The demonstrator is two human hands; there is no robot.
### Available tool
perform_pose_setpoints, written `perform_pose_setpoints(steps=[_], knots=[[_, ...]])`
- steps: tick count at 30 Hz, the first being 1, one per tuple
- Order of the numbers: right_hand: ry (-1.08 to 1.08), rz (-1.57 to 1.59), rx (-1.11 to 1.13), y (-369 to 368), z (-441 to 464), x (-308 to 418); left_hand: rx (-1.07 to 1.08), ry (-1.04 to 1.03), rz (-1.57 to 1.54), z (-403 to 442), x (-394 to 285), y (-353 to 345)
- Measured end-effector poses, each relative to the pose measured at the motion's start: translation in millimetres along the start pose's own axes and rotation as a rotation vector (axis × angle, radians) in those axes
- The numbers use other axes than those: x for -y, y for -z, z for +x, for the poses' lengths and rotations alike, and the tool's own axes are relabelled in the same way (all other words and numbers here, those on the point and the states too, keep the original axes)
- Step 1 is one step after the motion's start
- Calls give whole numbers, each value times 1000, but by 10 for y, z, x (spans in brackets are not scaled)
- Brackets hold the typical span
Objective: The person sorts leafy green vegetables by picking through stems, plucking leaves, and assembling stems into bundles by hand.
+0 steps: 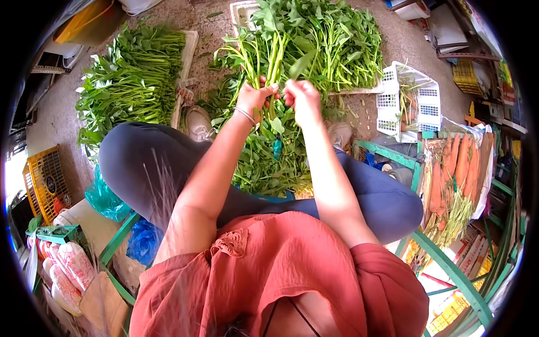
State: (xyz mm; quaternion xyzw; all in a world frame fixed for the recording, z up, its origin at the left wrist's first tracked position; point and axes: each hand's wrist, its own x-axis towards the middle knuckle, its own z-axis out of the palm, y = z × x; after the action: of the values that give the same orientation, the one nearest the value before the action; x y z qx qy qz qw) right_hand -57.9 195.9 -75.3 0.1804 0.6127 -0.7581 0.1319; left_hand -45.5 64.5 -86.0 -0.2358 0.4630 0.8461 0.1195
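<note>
My left hand (254, 101), with a thin bracelet at the wrist, is closed around a small bunch of water spinach stems (274, 59), which stand upright with their leaves pointing away from me. Just to its right, my right hand (303, 100) has its fingers curled and pinched at the base of a slightly blurred green leaf (303, 64). Beneath both hands, loose leaves and stems (269, 168) lie heaped between my legs. Behind the held bunch is a big pile of water spinach (342, 48) on a white tray (240, 16).
Another neatly stacked pile of greens (135, 84) is at the left. To the right are a white plastic basket (387, 104) with scraps and a bundle of carrots (461, 163). A yellow crate (48, 180), a teal plastic bag (105, 196) and green metal frame bars (455, 275) surround me.
</note>
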Motion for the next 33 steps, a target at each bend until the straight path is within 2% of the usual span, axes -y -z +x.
perform_pose_setpoints(steps=[2,4,6,8,9,10,12,13,14,15,16,18,21,24,25,26,28,29,31,32,33], knots=[[-96,-118,-44,-6,-124,-44,0,27,182,-28,25,-20],[-113,-162,-86,106,-206,-134,-22,75,193,-38,32,-32],[-187,-820,80,224,-398,-314,-97,-47,53,78,11,64],[-450,-754,169,494,-470,-687,-49,-10,-3,57,-59,41],[-457,-1071,111,423,-567,-531,-18,18,24,30,-46,31],[-412,-1311,179,312,-629,-292,16,53,59,3,-23,27],[-243,-878,-34,394,-347,-520,41,74,128,-22,0,29],[-149,-629,-108,277,-266,-385,54,70,134,-30,10,27],[-200,-390,8,249,-220,-198,65,65,137,-39,16,21],[-53,-253,77,126,-165,-92,64,42,237,-9,49,33],[-100,-265,108,75,-33,-50,72,39,240,-22,25,24],[-240,-27,202,-3,151,14,122,51,385,-84,-1,19],[-178,88,75,-129,323,34,133,115,455,-147,21,1],[-109,73,21,-140,333,-60,90,115,358,-228,-118,-38],[-75,49,17,-108,321,-111,-77,113,412,-97,-28,63],[-37,25,16,-85,325,-149,-83,89,367,-81,-3,136],[-19,-39,15,-159,154,-97,-64,120,345,-64,-14,159],[-20,-60,111,-107,189,-200,-21,113,322,-86,21,140],[-28,-257,140,-216,-11,-9,48,94,358,-86,49,114],[-51,-340,150,-256,-47,12,116,-59,284,-21,130,127],[-1,-602,63,-177,201,-379,130,-26,254,-13,121,129]])
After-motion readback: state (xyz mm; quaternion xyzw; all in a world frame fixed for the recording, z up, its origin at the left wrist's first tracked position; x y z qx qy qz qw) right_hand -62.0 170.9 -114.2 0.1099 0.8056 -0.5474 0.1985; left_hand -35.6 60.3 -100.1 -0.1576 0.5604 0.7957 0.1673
